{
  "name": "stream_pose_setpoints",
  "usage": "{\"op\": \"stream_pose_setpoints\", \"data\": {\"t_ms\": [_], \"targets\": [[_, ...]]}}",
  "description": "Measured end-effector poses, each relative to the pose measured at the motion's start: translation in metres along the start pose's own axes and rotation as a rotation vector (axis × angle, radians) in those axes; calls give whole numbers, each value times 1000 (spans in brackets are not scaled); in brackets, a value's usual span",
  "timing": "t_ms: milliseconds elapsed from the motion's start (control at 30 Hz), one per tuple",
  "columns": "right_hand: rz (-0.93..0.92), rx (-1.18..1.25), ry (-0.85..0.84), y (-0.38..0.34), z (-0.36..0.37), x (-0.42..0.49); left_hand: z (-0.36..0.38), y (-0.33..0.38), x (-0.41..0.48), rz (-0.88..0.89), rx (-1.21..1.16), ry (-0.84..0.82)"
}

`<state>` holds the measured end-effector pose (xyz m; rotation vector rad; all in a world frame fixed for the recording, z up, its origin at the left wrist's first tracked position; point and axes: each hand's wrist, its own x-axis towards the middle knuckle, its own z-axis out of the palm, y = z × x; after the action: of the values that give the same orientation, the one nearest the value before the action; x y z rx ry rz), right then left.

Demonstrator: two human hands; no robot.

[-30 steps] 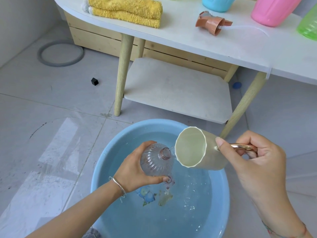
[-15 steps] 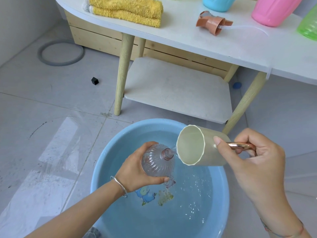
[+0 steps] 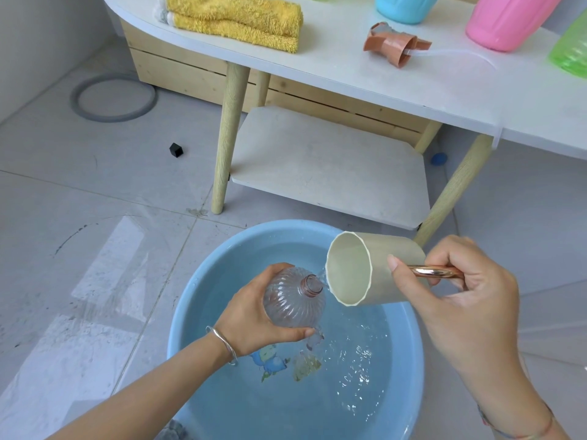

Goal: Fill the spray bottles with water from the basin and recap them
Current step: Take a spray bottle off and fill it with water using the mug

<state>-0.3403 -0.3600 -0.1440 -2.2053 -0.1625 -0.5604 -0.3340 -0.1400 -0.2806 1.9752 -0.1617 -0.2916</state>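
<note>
Filling step is going on: we're tipping the cup (image 3: 359,271) w/ our right hand (image 3: 460,281), fingers curling round its handle, and water is running into the bottle (image 3: 292,296). Our left hand (image 3: 254,315) is gripping that bottle from its 8 o'clock side, over the basin (image 3: 241,246); the cup rim is sitting at approx. its 3 o'clock. Next we're prob. needing the spray cap (image 3: 394,44), lying on the table (image 3: 349,74) at 12 o'clock.

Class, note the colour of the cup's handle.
The metal handle of the cream plastic cup is shiny rose-gold, clearest in head view.
</note>
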Motion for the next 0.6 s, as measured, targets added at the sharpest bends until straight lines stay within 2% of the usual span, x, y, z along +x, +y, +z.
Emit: {"op": "stream_pose_setpoints", "data": {"t_ms": [600], "targets": [[-127,-103,-56,-3,8,-2,2,-5,-1,-18,21,-4]]}}
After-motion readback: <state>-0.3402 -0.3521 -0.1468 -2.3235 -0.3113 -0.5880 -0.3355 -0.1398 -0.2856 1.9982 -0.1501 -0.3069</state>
